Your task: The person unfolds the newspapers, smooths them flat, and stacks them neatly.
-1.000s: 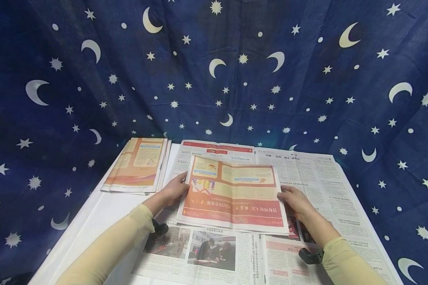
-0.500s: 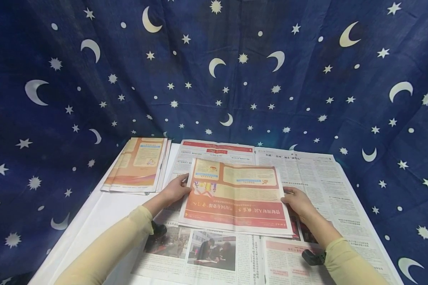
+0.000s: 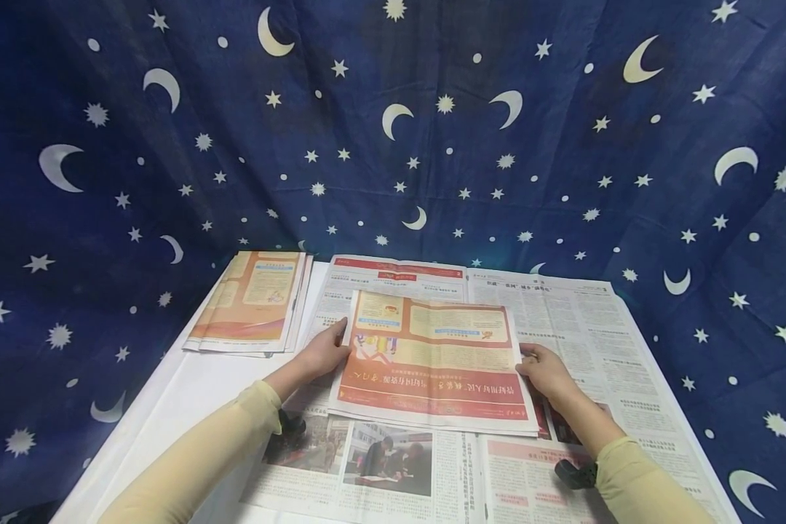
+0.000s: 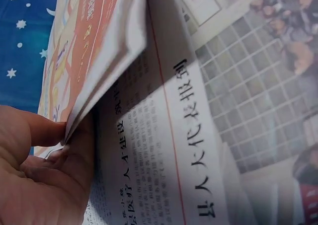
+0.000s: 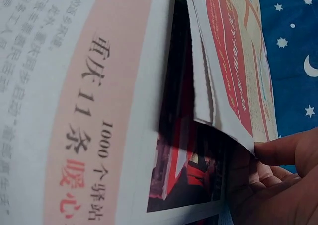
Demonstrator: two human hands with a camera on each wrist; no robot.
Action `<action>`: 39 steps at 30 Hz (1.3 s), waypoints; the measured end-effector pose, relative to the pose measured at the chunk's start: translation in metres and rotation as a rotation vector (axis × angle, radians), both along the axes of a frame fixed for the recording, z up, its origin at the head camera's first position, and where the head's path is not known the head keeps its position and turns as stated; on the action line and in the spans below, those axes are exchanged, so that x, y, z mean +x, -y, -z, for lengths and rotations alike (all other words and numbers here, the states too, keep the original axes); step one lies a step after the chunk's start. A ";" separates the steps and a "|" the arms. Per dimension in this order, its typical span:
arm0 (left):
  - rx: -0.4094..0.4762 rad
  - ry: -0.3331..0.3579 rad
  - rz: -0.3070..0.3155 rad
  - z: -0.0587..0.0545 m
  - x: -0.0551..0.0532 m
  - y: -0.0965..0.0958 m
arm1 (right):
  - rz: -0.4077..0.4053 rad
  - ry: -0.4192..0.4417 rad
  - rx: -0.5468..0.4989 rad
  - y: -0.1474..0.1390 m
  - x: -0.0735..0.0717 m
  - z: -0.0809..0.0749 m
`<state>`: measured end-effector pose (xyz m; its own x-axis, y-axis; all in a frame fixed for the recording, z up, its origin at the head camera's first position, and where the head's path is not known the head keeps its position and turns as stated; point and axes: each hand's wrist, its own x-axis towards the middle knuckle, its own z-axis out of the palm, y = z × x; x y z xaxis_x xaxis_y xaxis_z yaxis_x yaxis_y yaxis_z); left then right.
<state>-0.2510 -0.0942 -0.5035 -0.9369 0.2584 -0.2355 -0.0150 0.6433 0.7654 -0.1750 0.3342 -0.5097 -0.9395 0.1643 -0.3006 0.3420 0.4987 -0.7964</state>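
Observation:
A folded newspaper [image 3: 432, 364] with a red and orange page faces up between my two hands, its printing upside down in the head view. My left hand [image 3: 324, 351] pinches its left edge, the thumb on top and the fingers beneath, as the left wrist view shows. At the opposite edge my right hand [image 3: 546, 371] pinches it the same way. In the right wrist view the near edge of the folded newspaper [image 5: 228, 61] stands raised over the sheets below, its layers slightly parted. Under it lies a wide spread newspaper [image 3: 629, 378] with photos and columns of text.
A stack of folded newspapers [image 3: 249, 302], orange on top, lies at the back left of the white table [image 3: 170, 415]. Behind the table hangs a dark blue curtain [image 3: 367, 131] with moons and stars. Black bands [image 3: 575, 474] are on the wrists.
The folded newspaper has shifted slightly to the right over the last second, both hands moving with it. During the last half second it has stayed almost still.

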 end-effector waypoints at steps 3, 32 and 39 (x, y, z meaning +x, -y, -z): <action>0.004 -0.003 0.003 0.000 0.000 -0.002 | -0.003 0.002 0.012 0.001 0.001 -0.002; 0.114 0.029 0.000 -0.009 0.015 -0.001 | -0.097 -0.053 0.071 0.005 0.006 -0.007; 0.148 -0.012 0.012 -0.012 0.019 0.006 | -0.086 -0.080 0.066 0.003 0.009 -0.005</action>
